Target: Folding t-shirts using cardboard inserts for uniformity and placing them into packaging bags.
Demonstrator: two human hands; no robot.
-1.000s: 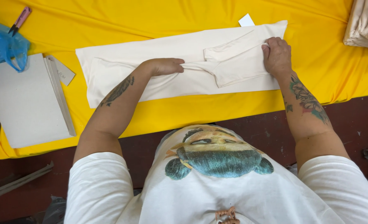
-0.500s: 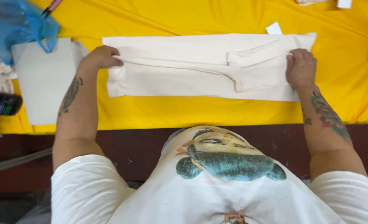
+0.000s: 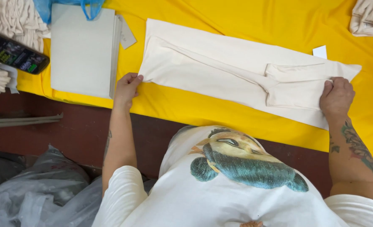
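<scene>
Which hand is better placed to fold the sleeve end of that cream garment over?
Probably the right hand: it rests on the cream garment at the sleeve end. The left hand grips the opposite corner, far from it.
</scene>
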